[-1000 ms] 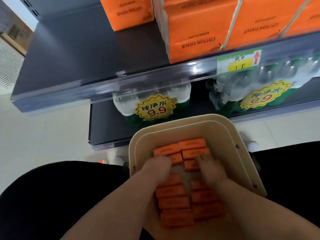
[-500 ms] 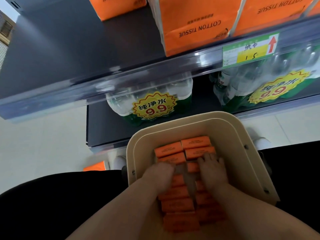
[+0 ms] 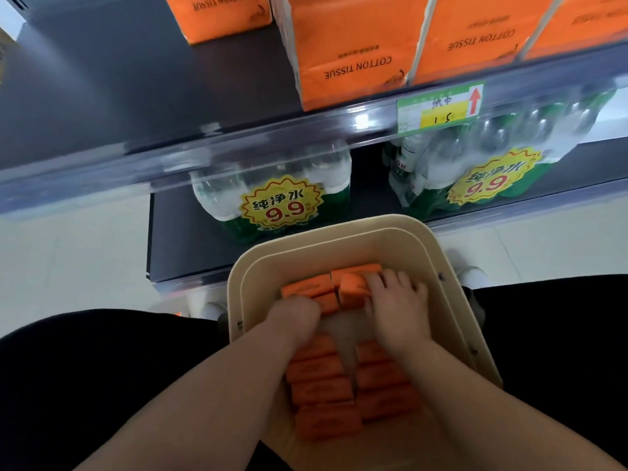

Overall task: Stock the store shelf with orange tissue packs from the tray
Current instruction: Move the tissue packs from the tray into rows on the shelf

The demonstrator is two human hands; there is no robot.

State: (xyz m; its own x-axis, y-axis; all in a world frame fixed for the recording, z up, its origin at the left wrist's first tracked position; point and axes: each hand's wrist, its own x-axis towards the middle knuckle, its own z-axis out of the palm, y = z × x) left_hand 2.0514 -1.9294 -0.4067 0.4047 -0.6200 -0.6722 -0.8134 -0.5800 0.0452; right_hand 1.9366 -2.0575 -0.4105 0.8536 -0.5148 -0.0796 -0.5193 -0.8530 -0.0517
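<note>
A beige tray [image 3: 421, 253] sits on my lap and holds several small orange tissue packs [image 3: 319, 390] in two rows. Both hands are down inside it at the far end. My left hand [image 3: 295, 312] is curled over the far packs of the left row. My right hand [image 3: 397, 300] lies over the far packs of the right row, its fingers pressed on one pack [image 3: 351, 288] that is tilted up. The dark shelf [image 3: 142, 83] above carries large orange cotton tissue bundles [image 3: 353, 52] at its right, with bare surface at its left.
A price tag [image 3: 440, 108] hangs on the shelf's clear front rail. Shrink-wrapped water bottle packs [image 3: 272, 202] stand on the lower shelf behind the tray. Pale floor tiles lie at the left. My dark-clothed legs flank the tray.
Both hands slid forward to the far end of the tray. The far packs bunched together and one tipped up under my right fingers. A gap opened in the middle of the rows.
</note>
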